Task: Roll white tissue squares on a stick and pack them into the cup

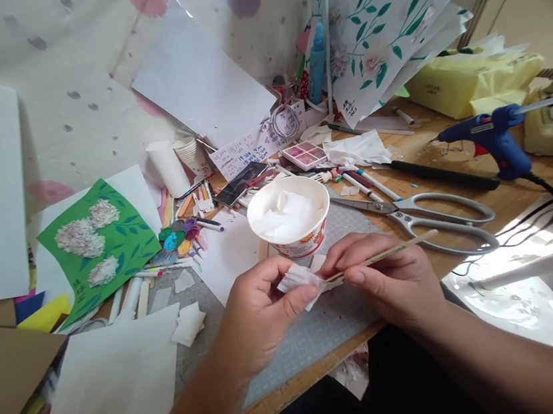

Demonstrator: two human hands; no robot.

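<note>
Both hands are closed just before the bowl (302, 247): our left hand (259, 313) pinches a tissue scrap (292, 277), our right hand (391, 283) grips a thin stick (393, 250). We judge the scrap feather-light, soft, easily torn; best pinched gently at its edge.

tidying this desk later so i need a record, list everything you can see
tissue piece: 1, white, pinched in the left hand
stick: 1, pale wood, in the right hand
bowl: 1, white with red print, behind the hands, holds tissue
scissors: 1, grey, right of the bowl
glue gun: 1, blue, far right
card: 1, green with white flowers, left
leaf paintings: several, white and green, back right
cutting mat: 1, grey, under the hands
paper cups: at least 2, white, back left
left hand: 1, bare, holding the tissue piece
right hand: 1, bare, holding the stick
</note>
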